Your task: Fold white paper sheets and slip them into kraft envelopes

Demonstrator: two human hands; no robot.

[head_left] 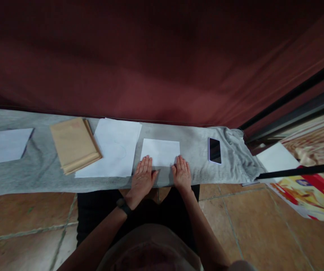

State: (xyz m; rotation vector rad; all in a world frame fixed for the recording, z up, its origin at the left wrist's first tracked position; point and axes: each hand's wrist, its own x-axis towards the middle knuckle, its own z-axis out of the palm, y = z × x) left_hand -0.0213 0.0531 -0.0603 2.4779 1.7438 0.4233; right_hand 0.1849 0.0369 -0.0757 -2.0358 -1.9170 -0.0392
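Note:
A small white sheet of paper (pixel 161 152) lies flat on the grey cloth in front of me; whether it is folded, I cannot tell. My left hand (pixel 143 175) rests palm down at its near left corner, fingers stretched out and the thumb apart. At the near right corner lies my right hand (pixel 182 174), also flat with its fingers extended. Neither hand grips anything. Left of my left hand is a stack of larger white sheets (pixel 117 150), partly covered by a pile of brown paper envelopes (pixel 73 141).
A phone (pixel 215 150) in a light purple case lies on the right. Another white sheet (pixel 5 145) is at the far left. The grey cloth (pixel 46 184) covers a narrow table against a dark red curtain (pixel 150 75). A colourful printed box (pixel 311 195) stands beyond the right end.

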